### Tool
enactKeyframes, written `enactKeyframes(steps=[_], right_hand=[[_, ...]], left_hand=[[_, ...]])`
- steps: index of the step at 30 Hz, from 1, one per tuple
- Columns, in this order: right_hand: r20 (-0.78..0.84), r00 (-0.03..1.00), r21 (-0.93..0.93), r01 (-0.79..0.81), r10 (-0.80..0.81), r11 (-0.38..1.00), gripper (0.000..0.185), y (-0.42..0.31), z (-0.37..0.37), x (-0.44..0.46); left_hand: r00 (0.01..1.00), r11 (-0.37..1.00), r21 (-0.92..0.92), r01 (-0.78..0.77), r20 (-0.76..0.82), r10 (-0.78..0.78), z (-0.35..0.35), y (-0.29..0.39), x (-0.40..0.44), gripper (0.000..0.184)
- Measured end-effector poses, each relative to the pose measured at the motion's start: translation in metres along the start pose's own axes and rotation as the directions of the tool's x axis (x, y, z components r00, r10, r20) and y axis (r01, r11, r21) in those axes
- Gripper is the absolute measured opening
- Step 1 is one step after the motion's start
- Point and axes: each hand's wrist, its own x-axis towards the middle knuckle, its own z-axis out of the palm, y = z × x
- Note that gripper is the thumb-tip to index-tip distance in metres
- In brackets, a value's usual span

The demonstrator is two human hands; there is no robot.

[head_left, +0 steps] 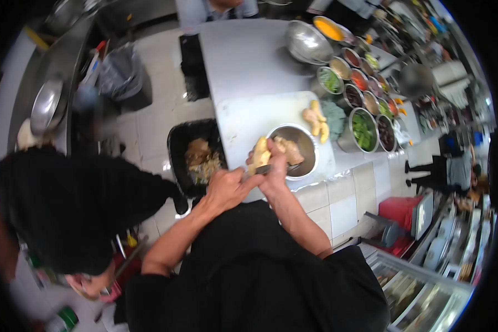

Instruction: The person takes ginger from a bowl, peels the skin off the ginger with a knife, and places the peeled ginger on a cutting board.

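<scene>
My right hand (276, 166) is closed around a yellow piece of ginger root (261, 150), just above the near left rim of a round metal bowl (309, 166). Against that piece, my left hand (227, 188) grips a small knife (264, 169); only a short stretch of dark blade shows. More tan ginger (290, 150) sits in the bowl. Several peeled, yellow ginger pieces (318, 120) lie on the white cutting board (243, 119), beyond the bowl to the right.
A black bin (174, 141) with scraps stands left of the board. Metal containers of cut vegetables (362, 130) and large steel bowls (307, 41) fill the table's right side. A person in black (83, 205) bends close on my left; another person (218, 8) stands at the far end.
</scene>
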Motion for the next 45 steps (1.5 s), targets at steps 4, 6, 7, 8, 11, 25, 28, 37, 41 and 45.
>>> enactKeyframes(steps=[4,6,7,8,11,25,28,37,41,45], right_hand=[[0.089,0.978,0.443,-0.207,0.187,0.872,0.017,0.149,0.086,-0.016],[0.091,0.994,0.433,-0.095,0.061,0.896,0.019,0.113,0.091,0.012],[0.122,0.992,0.451,-0.094,0.043,0.888,0.021,0.111,0.078,0.011],[0.107,0.992,0.439,-0.108,0.067,0.892,0.022,0.108,0.067,0.003],[0.058,0.994,0.459,-0.112,0.097,0.881,0.023,0.107,0.037,-0.021],[-0.051,0.968,0.526,-0.182,0.245,0.831,0.022,0.085,-0.057,-0.086],[0.045,0.98,0.61,-0.181,0.194,0.771,0.025,0.066,-0.089,-0.064],[0.15,0.989,0.53,-0.076,-0.006,0.844,0.038,-0.005,-0.104,0.032],[0.288,0.957,0.534,-0.134,-0.031,0.835,0.043,-0.017,-0.114,0.074],[0.319,0.943,0.362,-0.028,-0.095,0.932,0.048,-0.03,-0.128,0.114]], left_hand=[[0.982,0.97,0.162,0.183,0.025,-0.189,-0.161,-0.04,-0.055,0.042],[0.931,0.93,-0.048,0.364,-0.004,-0.365,-0.159,-0.081,-0.013,0.054],[0.87,0.851,-0.193,0.489,0.035,-0.492,-0.153,-0.09,-0.009,0.058],[0.833,0.802,-0.244,0.546,0.056,-0.55,-0.148,-0.087,-0.011,0.059],[0.699,0.597,-0.446,0.667,0.095,-0.709,-0.137,-0.099,-0.027,0.064],[0.563,0.275,-0.577,0.769,0.408,-0.718,-0.146,-0.102,-0.024,0.063],[0.619,0.345,-0.6,0.722,0.337,-0.709,-0.15,-0.085,-0.029,0.063],[0.613,0.397,-0.668,0.63,0.113,-0.782,-0.131,-0.05,-0.045,0.063],[0.599,0.417,-0.666,0.618,0.055,-0.799,-0.111,-0.037,-0.051,0.063],[0.566,0.444,-0.657,0.61,-0.031,-0.824,-0.084,-0.027,-0.054,0.066]])
